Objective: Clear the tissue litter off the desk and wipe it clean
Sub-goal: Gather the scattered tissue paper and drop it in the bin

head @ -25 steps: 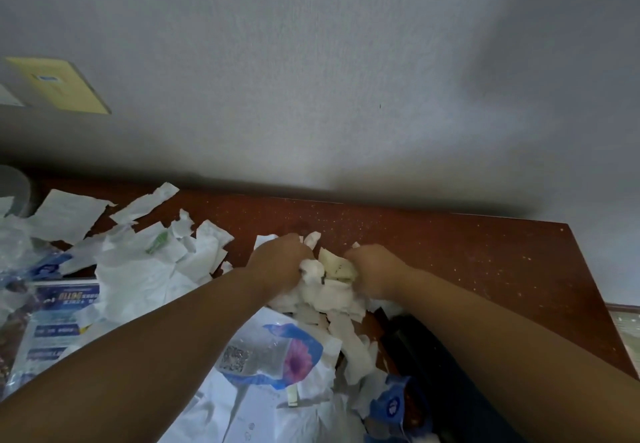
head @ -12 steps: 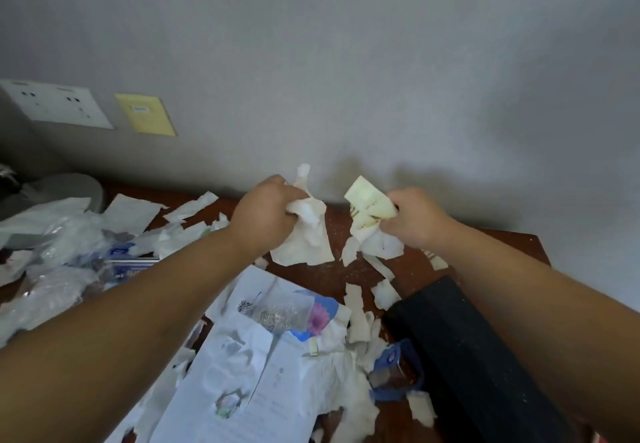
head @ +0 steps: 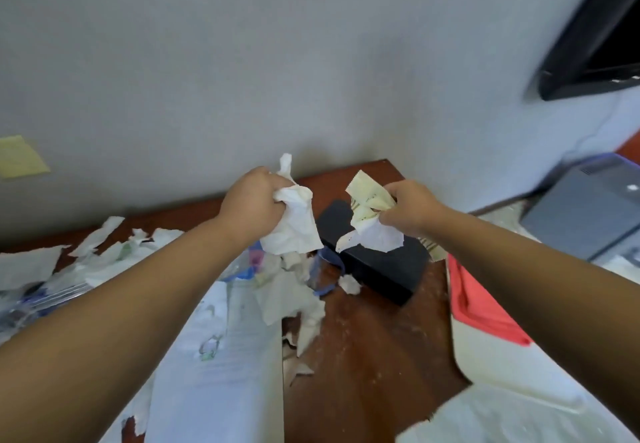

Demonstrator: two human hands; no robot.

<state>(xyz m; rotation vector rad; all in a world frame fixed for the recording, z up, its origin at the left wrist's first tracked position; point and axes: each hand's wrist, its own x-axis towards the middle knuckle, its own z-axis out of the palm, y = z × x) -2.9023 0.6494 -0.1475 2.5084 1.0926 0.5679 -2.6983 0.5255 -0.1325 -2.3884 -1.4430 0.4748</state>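
Observation:
My left hand (head: 251,202) grips a crumpled wad of white tissue (head: 294,221), held up above the brown desk (head: 367,342). My right hand (head: 410,210) grips a bunch of white tissue scraps with a yellowish paper piece (head: 369,216), also lifted off the desk. Below and between my arms, more torn tissue pieces (head: 291,290) lie on the desk. Further tissue litter (head: 104,252) covers the desk's left side.
A black box (head: 377,262) lies on the desk under my hands. White printed sheets (head: 214,356) lie at the front, plastic wrappers (head: 34,297) at the left. A white bin with a red liner (head: 485,307) stands right of the desk. A dark screen (head: 595,34) hangs on the wall.
Both hands gathered tissue scraps from the desk, lifted them and moved apart. The view has swung to the right, bringing the bin and the screen into sight.

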